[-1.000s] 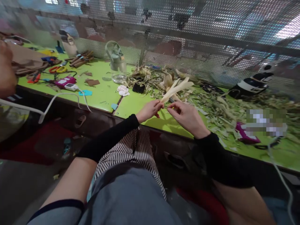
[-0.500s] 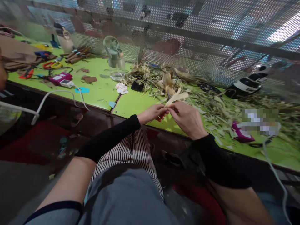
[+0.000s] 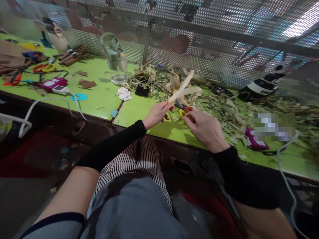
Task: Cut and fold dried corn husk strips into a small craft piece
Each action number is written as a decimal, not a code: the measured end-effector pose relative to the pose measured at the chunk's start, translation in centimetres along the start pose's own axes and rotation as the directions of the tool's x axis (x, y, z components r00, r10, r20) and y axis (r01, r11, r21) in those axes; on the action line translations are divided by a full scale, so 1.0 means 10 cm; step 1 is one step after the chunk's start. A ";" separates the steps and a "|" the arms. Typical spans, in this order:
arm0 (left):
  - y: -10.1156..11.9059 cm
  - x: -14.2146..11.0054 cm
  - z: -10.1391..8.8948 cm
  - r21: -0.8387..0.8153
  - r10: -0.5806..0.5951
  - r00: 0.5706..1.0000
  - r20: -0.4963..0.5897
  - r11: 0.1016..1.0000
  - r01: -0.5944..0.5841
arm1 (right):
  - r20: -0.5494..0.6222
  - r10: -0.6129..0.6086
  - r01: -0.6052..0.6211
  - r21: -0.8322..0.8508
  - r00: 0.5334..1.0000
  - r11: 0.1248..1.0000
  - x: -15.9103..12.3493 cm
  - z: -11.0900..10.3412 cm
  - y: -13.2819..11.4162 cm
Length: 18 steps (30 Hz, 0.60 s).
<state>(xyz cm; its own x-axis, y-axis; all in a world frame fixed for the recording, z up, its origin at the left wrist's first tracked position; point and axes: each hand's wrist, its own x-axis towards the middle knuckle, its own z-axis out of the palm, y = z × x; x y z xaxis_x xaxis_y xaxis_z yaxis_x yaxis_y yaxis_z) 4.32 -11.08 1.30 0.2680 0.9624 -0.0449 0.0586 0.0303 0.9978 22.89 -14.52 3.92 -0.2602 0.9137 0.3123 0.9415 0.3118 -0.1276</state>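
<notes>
Two pale strips of dried husk [image 3: 185, 89], joined at their lower end, fan upward from my left hand [image 3: 158, 114]. Its thumb and fingers pinch that end closed. My right hand [image 3: 205, 127] is to the right, its fingers bent and closed at the handles of a pair of scissors [image 3: 183, 108] with red and yellow grips. The dark blades point up and left, just below the husk strips. My fingers partly cover the handles. Behind the strips, a heap of dried husks [image 3: 174, 83] lies on the green table [image 3: 134, 114].
Shredded plant bits [image 3: 224, 113] spread to the right, near a dark bottle [image 3: 259, 88] and a purple device [image 3: 255, 137]. A green-lidded bottle [image 3: 117, 61], crumpled tissue [image 3: 124, 93], a second purple device [image 3: 53, 83] with a white cable, and other scissors [image 3: 44, 68] are further left.
My right hand has left the husk, moving right and slightly down to the scissors, whose handles now show. The left hand keeps the husk, whose two strips now stand wider apart.
</notes>
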 end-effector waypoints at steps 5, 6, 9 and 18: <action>-0.05 0.07 0.08 0.223 0.037 0.968 0.247 0.970 -0.094 | 0.034 -0.083 0.085 -0.060 0.996 0.995 0.08 0.07 -0.08; -0.09 0.09 0.07 0.306 0.070 0.961 0.267 0.940 -0.154 | 0.029 -0.097 0.099 -0.070 0.995 0.993 0.07 0.09 -0.08; -0.22 0.10 0.03 0.555 0.180 0.937 0.298 0.767 -0.323 | 0.052 -0.173 0.178 -0.122 0.984 0.976 0.02 0.09 -0.06; -0.10 -0.43 0.04 0.630 0.205 0.719 0.664 0.364 -0.686 | 0.286 -0.337 0.355 -0.013 0.897 0.935 0.01 -0.35 0.04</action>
<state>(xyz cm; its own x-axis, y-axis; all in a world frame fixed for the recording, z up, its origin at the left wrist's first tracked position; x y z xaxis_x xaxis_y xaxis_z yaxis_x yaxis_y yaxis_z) 3.46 -15.34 0.44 0.8435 0.5186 0.1400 0.4433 -0.8192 0.3638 23.96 -15.19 7.25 -0.6115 0.7894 0.0543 0.7907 0.6122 0.0033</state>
